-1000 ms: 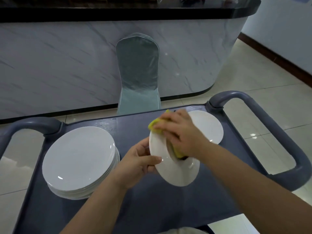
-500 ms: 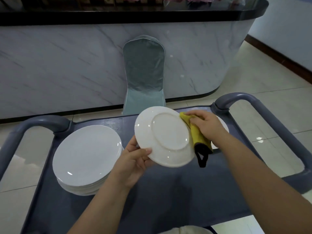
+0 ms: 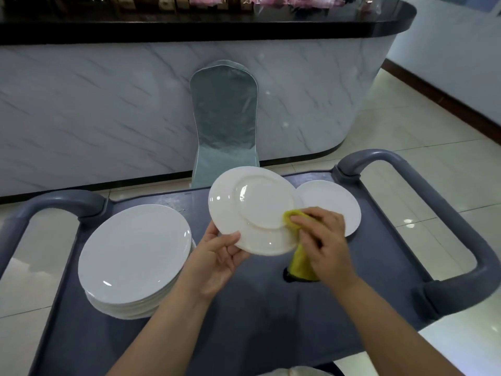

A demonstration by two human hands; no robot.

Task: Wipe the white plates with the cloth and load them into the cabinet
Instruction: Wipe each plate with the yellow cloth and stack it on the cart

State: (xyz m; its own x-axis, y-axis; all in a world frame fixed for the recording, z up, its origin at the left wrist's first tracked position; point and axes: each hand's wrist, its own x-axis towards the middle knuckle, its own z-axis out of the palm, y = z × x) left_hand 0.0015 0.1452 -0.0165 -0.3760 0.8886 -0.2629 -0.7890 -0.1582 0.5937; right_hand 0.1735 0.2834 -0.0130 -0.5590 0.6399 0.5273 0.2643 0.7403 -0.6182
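Our left hand (image 3: 217, 256) pinches the lower rim of a white plate (image 3: 252, 210), held tilted, underside toward us, above the grey cart (image 3: 257, 321). Our right hand (image 3: 325, 240) grips the yellow cloth (image 3: 301, 264), pressing it against that plate's right edge. On the cart, a stack of plates (image 3: 135, 256) sits left, and a single plate (image 3: 333, 202) lies far right.

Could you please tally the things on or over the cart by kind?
Held plate: 1
Lone plate lying flat: 1
Plate stack: 1, number of plates within unclear
Yellow cloth: 1
Total: 4
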